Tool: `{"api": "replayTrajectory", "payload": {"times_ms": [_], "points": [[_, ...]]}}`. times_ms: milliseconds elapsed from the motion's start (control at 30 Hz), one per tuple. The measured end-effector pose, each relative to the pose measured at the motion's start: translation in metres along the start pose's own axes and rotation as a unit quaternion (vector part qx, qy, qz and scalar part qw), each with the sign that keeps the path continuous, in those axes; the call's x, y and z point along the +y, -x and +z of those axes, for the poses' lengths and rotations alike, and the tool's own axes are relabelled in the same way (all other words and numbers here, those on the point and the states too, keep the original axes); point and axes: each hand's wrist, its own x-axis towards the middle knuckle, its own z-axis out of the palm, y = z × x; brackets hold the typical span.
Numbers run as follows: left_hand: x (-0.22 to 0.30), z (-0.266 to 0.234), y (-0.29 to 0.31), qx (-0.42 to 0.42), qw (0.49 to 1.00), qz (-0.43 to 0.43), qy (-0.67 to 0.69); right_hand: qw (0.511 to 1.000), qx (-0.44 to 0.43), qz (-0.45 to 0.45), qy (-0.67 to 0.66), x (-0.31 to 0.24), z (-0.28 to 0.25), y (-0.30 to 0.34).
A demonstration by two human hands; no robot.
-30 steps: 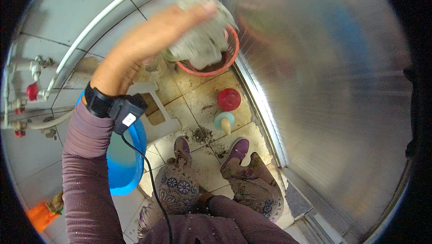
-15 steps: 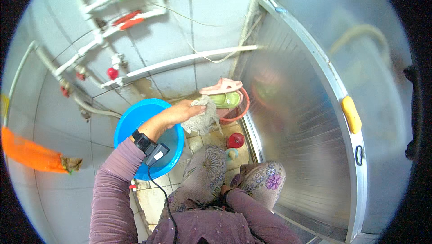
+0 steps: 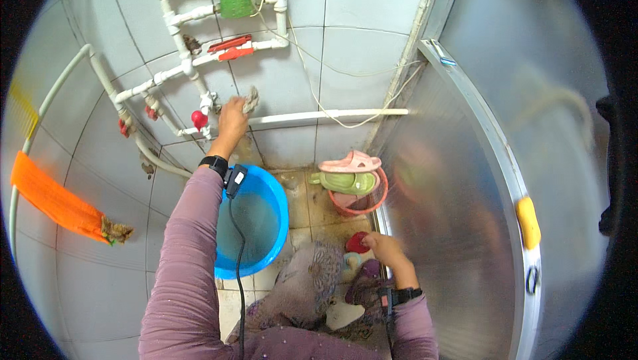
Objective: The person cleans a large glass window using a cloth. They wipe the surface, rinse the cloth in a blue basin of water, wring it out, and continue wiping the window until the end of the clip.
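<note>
My left hand [image 3: 232,121] is closed on a bunched grey rag [image 3: 250,100], lifted in front of the tiled wall beside the white pipes. Below that arm stands a blue basin [image 3: 282,227] with cloudy water [image 3: 249,227] in it. Low on the right, my right hand [image 3: 391,252] has its fingers curled at the edge of a small red round object [image 3: 357,242] on the floor. Its exact kind cannot be made out. A pale blue item [image 3: 352,262] lies just beside it.
A pink slipper [image 3: 352,161] and a green slipper [image 3: 345,182] rest on a reddish bucket [image 3: 384,194]. White pipes [image 3: 319,116] with red-handled valves [image 3: 199,119] run along the wall. An orange cloth [image 3: 56,194] hangs at left. A metal-framed panel [image 3: 458,194] bounds the right.
My left hand has carried the rag up from over the floor to the wall pipes. My right hand has come out from by my knee to the red object. The view has shifted.
</note>
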Motion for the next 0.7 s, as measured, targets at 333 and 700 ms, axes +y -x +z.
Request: {"api": "replayTrajectory", "payload": {"times_ms": [333, 700], "points": [[0.064, 0.093, 0.015, -0.059, 0.993, 0.044, -0.096, 0.991, -0.068, -0.116, 0.022, -0.023, 0.000, -0.029], [0.120, 0.124, -0.013, -0.067, 0.987, 0.139, -0.050, 0.990, -0.084, -0.048, 0.101, -0.016, 0.004, -0.029]]}}
